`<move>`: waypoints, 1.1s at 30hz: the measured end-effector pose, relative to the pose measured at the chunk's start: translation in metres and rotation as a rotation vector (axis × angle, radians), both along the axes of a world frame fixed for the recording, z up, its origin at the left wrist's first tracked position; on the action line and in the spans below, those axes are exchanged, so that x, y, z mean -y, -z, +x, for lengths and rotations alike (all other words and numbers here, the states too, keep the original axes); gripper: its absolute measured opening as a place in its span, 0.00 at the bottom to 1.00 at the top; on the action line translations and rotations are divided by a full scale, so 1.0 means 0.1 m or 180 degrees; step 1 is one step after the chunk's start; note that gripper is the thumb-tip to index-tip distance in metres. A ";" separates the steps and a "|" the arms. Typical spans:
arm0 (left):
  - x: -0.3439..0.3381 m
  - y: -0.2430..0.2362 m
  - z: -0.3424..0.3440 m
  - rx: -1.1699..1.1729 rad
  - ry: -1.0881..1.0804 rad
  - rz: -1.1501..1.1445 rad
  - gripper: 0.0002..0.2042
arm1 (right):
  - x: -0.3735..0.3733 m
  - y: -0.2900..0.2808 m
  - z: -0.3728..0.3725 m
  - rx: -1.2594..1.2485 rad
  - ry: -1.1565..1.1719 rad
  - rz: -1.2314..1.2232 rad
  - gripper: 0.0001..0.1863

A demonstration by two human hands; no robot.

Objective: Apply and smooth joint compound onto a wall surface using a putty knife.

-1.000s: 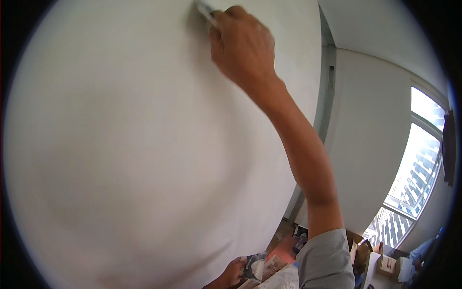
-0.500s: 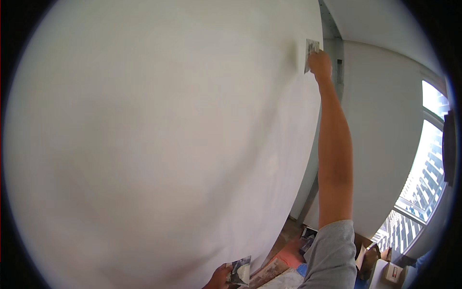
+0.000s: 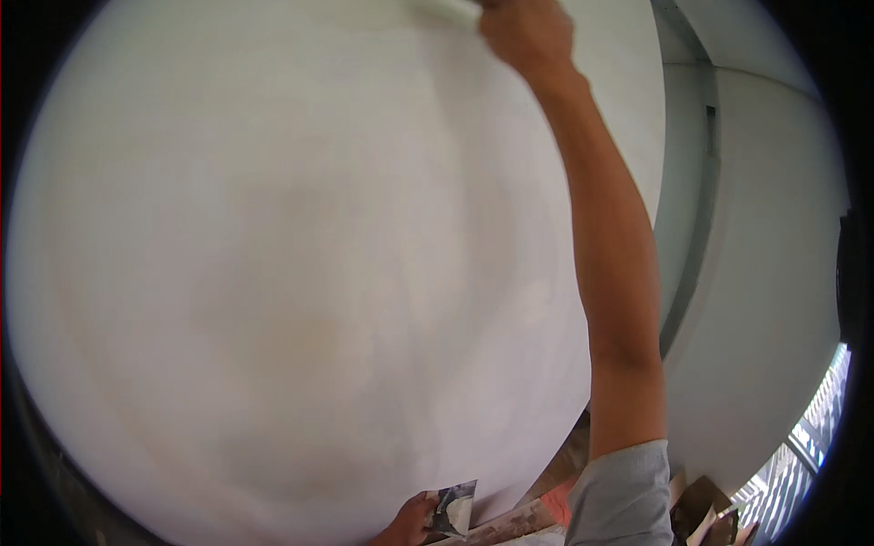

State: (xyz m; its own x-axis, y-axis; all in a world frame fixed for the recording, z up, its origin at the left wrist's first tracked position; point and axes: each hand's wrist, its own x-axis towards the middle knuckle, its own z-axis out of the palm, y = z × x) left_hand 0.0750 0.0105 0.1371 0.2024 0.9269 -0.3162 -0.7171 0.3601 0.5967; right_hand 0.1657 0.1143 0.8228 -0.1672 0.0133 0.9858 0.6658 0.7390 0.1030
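Observation:
A large off-white wall point(image 3: 328, 273) fills most of the view, with faint smears and shadows on it. High up, my right hand point(image 3: 530, 38) is closed around a putty knife point(image 3: 452, 10), its pale blade at the wall and partly cut off by the top edge. My right arm stretches up with a grey sleeve. Low at the bottom, my left hand point(image 3: 411, 520) grips a second putty knife point(image 3: 458, 510); whitish paste lies on its dark-stained blade. That blade is held upright just off the lower wall.
The wall's right edge curves down beside a grey recess point(image 3: 687, 182) and another pale wall point(image 3: 774, 246). Brown cardboard point(image 3: 706, 510) and a reddish-orange item point(image 3: 559, 502) lie on the floor at lower right. A bright window point(image 3: 783, 473) stands beyond.
My right hand and its putty knife have swept up and left from the wall's right edge. The view has shifted, so less of the window shows. My left hand stays nearly in place.

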 end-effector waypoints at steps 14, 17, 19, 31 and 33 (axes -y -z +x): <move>0.08 -0.31 0.02 -0.0143 -0.0380 0.0090 0.11 | -1.11 0.28 1.01 -0.1171 0.0874 0.0441 0.16; 0.02 -0.18 -0.09 -0.0147 0.0001 0.0190 0.11 | -1.45 -0.19 1.44 -0.1563 0.1287 -0.0382 0.19; 0.11 -0.30 -0.24 -0.2494 -0.0070 0.1869 0.11 | -1.59 -0.28 1.46 -0.1768 0.1183 -0.1119 0.22; 0.61 -1.04 -0.87 -0.1951 -0.0024 0.1985 0.13 | 0.15 -0.25 -1.33 -0.1166 0.0290 0.0022 0.18; 0.64 -1.03 -0.93 -0.1864 0.0048 0.1951 0.14 | 0.38 -0.31 -1.64 -0.0624 0.0140 -0.0207 0.19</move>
